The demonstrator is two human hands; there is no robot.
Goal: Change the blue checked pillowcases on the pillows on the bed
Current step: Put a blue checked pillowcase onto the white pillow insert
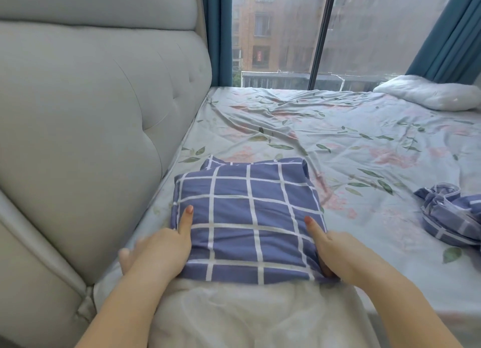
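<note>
On the bed (338, 128), left hand (161, 251) and right hand (335, 254) pinch the blue checked pillowcase (247, 217).

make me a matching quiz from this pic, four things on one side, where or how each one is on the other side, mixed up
Things
1. near pillowcase
2. second pillowcase
3. bare pillow
4. headboard

Place or state
A. far right corner of the bed, by the curtain
B. part way over a white pillow, pinched by the left hand and right hand
C. crumpled on the sheet, right side
D. upright along the bed's left

Pairs: 1-B, 2-C, 3-A, 4-D
</note>
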